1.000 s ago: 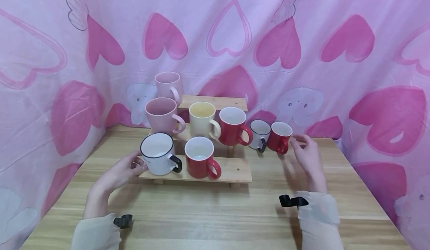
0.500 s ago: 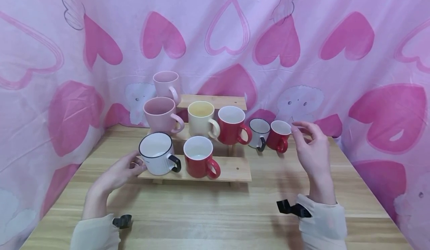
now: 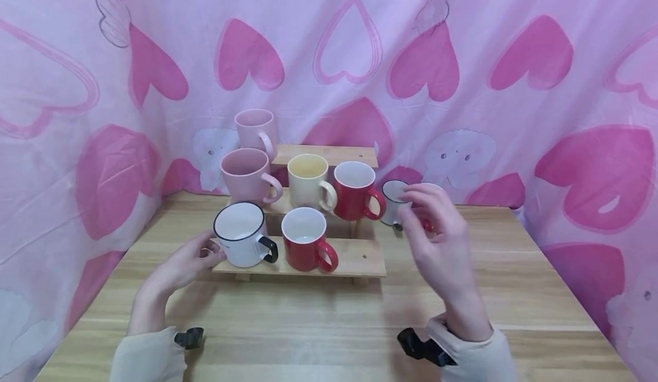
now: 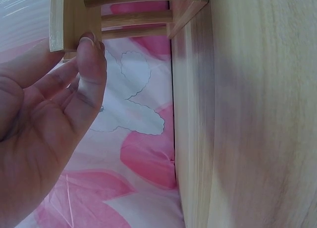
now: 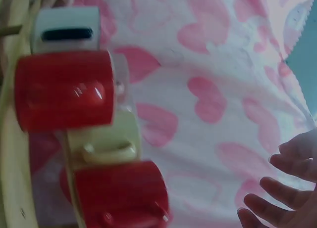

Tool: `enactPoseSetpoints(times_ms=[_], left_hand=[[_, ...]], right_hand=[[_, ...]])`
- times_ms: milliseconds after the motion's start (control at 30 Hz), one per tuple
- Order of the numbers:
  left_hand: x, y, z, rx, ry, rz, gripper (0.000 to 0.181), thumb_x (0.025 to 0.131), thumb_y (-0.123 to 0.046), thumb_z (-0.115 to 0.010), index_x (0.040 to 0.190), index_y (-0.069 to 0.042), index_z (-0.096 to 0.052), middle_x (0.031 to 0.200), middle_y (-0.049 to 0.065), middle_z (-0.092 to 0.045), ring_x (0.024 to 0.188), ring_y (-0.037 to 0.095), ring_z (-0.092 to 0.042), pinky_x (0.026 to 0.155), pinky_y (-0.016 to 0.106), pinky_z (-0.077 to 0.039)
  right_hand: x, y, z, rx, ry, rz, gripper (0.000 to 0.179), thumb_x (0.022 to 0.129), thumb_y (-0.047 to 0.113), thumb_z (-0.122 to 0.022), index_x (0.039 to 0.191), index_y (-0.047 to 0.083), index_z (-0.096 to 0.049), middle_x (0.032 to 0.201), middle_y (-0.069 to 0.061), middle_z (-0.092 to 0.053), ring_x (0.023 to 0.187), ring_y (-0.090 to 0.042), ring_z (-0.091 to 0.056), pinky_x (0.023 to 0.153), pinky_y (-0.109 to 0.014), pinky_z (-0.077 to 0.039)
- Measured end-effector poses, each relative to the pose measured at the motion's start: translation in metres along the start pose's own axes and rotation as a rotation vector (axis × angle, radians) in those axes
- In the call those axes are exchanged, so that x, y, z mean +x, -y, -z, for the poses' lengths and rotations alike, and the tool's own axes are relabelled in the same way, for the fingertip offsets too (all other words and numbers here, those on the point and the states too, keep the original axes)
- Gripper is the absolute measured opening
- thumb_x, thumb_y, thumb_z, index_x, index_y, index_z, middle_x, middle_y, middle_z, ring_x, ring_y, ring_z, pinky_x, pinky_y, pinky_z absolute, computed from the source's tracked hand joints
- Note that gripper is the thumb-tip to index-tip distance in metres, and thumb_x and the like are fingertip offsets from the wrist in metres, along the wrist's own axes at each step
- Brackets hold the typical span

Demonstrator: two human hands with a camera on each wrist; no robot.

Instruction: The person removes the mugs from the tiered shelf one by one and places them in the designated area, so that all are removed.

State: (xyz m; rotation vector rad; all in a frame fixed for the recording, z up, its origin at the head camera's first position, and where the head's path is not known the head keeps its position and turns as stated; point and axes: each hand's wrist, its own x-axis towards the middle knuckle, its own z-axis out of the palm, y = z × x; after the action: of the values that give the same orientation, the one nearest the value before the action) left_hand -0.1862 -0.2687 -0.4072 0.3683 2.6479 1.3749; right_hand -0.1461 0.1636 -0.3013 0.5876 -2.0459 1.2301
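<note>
One wooden rack [image 3: 354, 255], edge in the left hand [image 3: 184, 262]

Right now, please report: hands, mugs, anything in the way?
Left hand pinches rack at front shelf; right hand holds nothing. Six mugs on rack, two on table beside it. In head view, right hand mostly hides table's red mug.

A pale pink cloth [image 3: 319, 102] hangs in soft folds around the back and sides, printed with deeper pink hearts [image 3: 429, 68] and whitish cartoon figures [image 3: 457, 168]. Before it stands a light wood-grain table [image 3: 288, 325], its surface faintly shiny under diffuse light.
</note>
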Motion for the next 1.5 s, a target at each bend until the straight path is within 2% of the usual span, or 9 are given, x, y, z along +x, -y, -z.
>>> enactPoseSetpoints(times_ms=[167, 433, 500, 633, 800, 1033, 1267, 1433, 1500], left_hand=[[0.0, 0.0, 0.001, -0.011, 0.009, 0.011, 0.038, 0.095, -0.012, -0.064, 0.128, 0.0, -0.048, 0.097, 0.013, -0.057, 0.09, 0.025, -0.056, 0.07, 0.04, -0.055], [-0.001, 0.001, 0.001, 0.004, 0.014, 0.017, 0.036, 0.095, -0.011, -0.063, 0.126, 0.0, -0.048, 0.098, 0.013, -0.058, 0.091, 0.025, -0.056, 0.07, 0.033, -0.054], [-0.001, 0.0, 0.001, 0.005, 0.012, 0.014, 0.036, 0.095, -0.012, -0.063, 0.126, 0.0, -0.049, 0.098, 0.013, -0.058, 0.091, 0.025, -0.055, 0.07, 0.033, -0.054], [-0.004, 0.0, 0.002, 0.004, 0.004, 0.021, 0.035, 0.095, -0.012, -0.064, 0.125, 0.0, -0.05, 0.097, 0.013, -0.057, 0.09, 0.025, -0.055, 0.07, 0.036, -0.054], [-0.004, 0.001, 0.003, 0.004, -0.003, 0.008, 0.032, 0.095, -0.01, -0.064, 0.123, -0.001, -0.051, 0.095, 0.012, -0.057, 0.089, 0.024, -0.055, 0.069, 0.035, -0.054], [-0.003, 0.001, 0.0, -0.032, 0.007, 0.02, 0.034, 0.095, -0.01, -0.064, 0.124, -0.001, -0.05, 0.097, 0.014, -0.056, 0.09, 0.026, -0.055, 0.071, 0.041, -0.055], [-0.003, -0.001, -0.004, -0.044, 0.011, 0.022, 0.038, 0.095, -0.009, -0.064, 0.127, 0.001, -0.048, 0.098, 0.013, -0.056, 0.089, 0.024, -0.055, 0.069, 0.041, -0.056], [-0.003, -0.001, -0.003, -0.033, 0.009, 0.019, 0.037, 0.095, -0.009, -0.064, 0.127, 0.001, -0.048, 0.098, 0.013, -0.057, 0.088, 0.024, -0.056, 0.069, 0.04, -0.056], [-0.002, -0.001, -0.003, -0.026, 0.01, 0.011, 0.038, 0.095, -0.01, -0.064, 0.127, 0.001, -0.048, 0.098, 0.013, -0.057, 0.089, 0.024, -0.056, 0.069, 0.039, -0.055]], right_hand=[[0.005, 0.004, -0.033, 0.041, 0.108, 0.041, 0.021, 0.091, 0.004, -0.067, 0.111, 0.009, -0.069, 0.12, 0.002, -0.06, 0.106, -0.015, -0.057, 0.082, -0.028, -0.052], [0.026, 0.008, -0.08, 0.046, 0.261, 0.088, 0.022, 0.091, 0.006, -0.065, 0.113, 0.01, -0.068, 0.116, 0.003, -0.058, 0.092, -0.008, -0.055, 0.069, -0.028, -0.053], [0.033, 0.011, -0.089, 0.032, 0.298, 0.12, 0.022, 0.091, 0.007, -0.064, 0.113, 0.009, -0.067, 0.116, 0.001, -0.059, 0.096, -0.01, -0.054, 0.071, -0.027, -0.052], [0.048, 0.017, -0.108, 0.019, 0.392, 0.19, 0.023, 0.09, 0.007, -0.062, 0.113, 0.008, -0.067, 0.117, -0.003, -0.059, 0.108, -0.015, -0.054, 0.086, -0.03, -0.051], [0.068, 0.024, -0.123, -0.082, 0.475, 0.222, 0.021, 0.09, 0.008, -0.062, 0.11, 0.01, -0.068, 0.114, -0.003, -0.06, 0.11, -0.016, -0.052, 0.096, -0.03, -0.043], [0.096, 0.031, -0.141, -0.184, 0.577, 0.269, 0.015, 0.095, 0.016, -0.062, 0.107, 0.011, -0.068, 0.101, 0.001, -0.06, 0.096, -0.014, -0.053, 0.083, -0.027, -0.043], [0.127, 0.03, -0.165, -0.214, 0.675, 0.07, 0.023, 0.096, 0.014, -0.057, 0.117, 0.011, -0.064, 0.112, -0.004, -0.059, 0.1, -0.015, -0.052, 0.083, -0.027, -0.046], [0.15, 0.027, -0.184, -0.233, 0.663, 0.033, 0.026, 0.095, 0.012, -0.053, 0.119, 0.006, -0.063, 0.112, -0.006, -0.061, 0.103, -0.017, -0.053, 0.088, -0.026, -0.045], [0.156, 0.026, -0.189, -0.219, 0.658, -0.015, 0.027, 0.096, 0.013, -0.051, 0.12, 0.005, -0.062, 0.115, -0.006, -0.06, 0.106, -0.016, -0.053, 0.09, -0.025, -0.045]])
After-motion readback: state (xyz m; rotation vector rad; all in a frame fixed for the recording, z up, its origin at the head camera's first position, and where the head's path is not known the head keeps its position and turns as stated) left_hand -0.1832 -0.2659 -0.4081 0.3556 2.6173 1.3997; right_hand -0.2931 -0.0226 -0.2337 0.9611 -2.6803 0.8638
